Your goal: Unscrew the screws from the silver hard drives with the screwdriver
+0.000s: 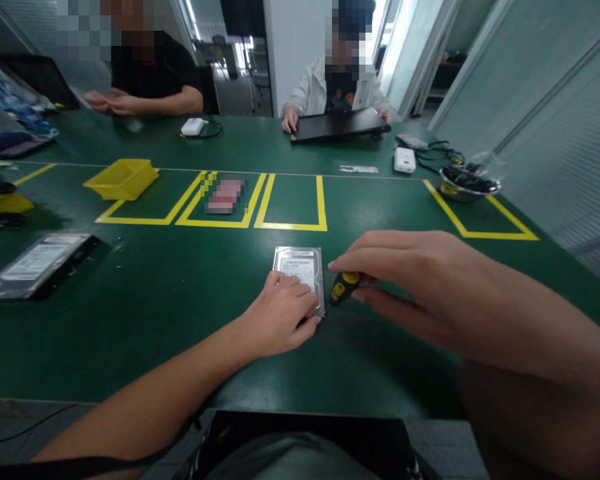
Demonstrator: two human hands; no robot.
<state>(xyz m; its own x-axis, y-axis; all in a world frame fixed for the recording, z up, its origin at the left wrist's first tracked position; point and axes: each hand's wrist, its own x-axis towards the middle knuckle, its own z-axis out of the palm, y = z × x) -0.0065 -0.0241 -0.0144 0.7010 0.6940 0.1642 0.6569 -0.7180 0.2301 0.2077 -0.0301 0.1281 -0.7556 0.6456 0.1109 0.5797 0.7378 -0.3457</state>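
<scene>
A silver hard drive (300, 261) with a white label lies flat on the green table in front of me. My left hand (285, 310) rests over its lower half, fingers curled and pressing it down, with the thumb by the near right corner. A small black and yellow screwdriver (343, 288) is pinched between the thumb and fingers of my right hand (395, 270). The driver tilts down to the left, its thin tip at the drive's near right corner. Whether the tip sits in a screw is too small to tell.
Left on the green table (190, 353) lies a larger drive unit (37, 267). Farther back are a yellow bin (123, 179), a blurred-out reddish item (225, 197) and a metal bowl (467, 187) of dark parts. Two people sit opposite; one holds a black panel (340, 127).
</scene>
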